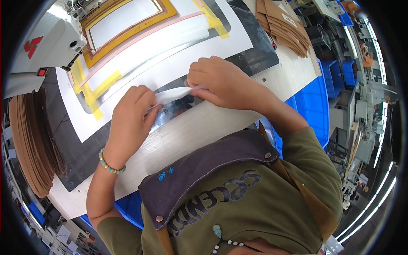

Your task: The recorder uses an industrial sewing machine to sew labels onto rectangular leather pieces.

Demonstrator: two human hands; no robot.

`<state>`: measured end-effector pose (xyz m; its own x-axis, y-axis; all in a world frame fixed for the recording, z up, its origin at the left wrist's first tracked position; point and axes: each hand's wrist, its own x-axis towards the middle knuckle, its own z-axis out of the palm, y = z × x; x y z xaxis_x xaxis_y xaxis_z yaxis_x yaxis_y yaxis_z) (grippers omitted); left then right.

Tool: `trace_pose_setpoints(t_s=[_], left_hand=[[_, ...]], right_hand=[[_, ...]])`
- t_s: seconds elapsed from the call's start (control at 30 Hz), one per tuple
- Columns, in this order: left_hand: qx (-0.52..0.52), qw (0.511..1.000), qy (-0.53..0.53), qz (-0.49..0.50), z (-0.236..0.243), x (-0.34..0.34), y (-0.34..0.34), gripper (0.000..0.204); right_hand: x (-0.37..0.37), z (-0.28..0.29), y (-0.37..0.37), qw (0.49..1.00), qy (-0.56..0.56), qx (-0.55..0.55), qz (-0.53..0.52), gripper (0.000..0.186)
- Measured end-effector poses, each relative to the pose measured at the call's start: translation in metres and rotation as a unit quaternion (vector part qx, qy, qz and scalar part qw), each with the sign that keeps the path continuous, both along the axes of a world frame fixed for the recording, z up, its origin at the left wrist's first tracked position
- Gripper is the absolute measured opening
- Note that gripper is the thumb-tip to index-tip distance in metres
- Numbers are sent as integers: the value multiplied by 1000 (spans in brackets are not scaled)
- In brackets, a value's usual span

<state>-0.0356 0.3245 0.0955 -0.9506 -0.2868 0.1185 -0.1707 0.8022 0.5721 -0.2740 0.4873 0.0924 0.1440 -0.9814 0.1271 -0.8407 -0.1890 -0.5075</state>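
Note:
Between my two hands a thin white strip (174, 94), paper-like, is stretched near the table's front edge. My left hand (129, 123) is closed on its left end, thumb against curled fingers. The other end is pinched in my right hand (219, 80). Whether the strip is loose or a raised edge of the large white sheet (238, 36) behind it, I cannot tell. That sheet lies on a dark plate (265, 57). On top are yellow tape strips (106, 85), a whitish panel (170, 40) with a pink line, and a yellow-edged rectangular frame (146, 24).
A white sewing machine head (51, 42) stands at the far left, over the work. Brown flat pieces are piled in a left stack (32, 142) and a right stack (282, 27). Blue bins (312, 106) sit beyond the table's right edge. Other workstations line the right side.

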Motion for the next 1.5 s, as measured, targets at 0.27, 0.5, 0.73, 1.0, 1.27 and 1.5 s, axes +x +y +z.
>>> trace_pose_setpoints(t_s=[0.27, 0.5, 0.73, 1.0, 1.27, 1.5], left_hand=[[59, 998, 20, 24, 4, 1, 1, 27], [158, 976, 69, 129, 3, -16, -37, 38], [-167, 977, 67, 116, -13, -25, -71, 53], [-211, 968, 59, 120, -28, 1, -63, 62], [-151, 976, 64, 140, -32, 8, -54, 63], [-129, 973, 92, 167, -34, 13, -68, 69]], right_hand=[[-12, 1, -10, 998, 3, -24, 55, 11], [-47, 16, -67, 992, -115, 48, -25, 26], [-76, 7, -119, 1000, 19, 7, -6, 34], [-72, -25, -61, 959, 108, -172, -199, 63], [-19, -50, -53, 968, 135, -85, -194, 79], [-4, -38, -64, 981, -16, -93, -173, 77]])
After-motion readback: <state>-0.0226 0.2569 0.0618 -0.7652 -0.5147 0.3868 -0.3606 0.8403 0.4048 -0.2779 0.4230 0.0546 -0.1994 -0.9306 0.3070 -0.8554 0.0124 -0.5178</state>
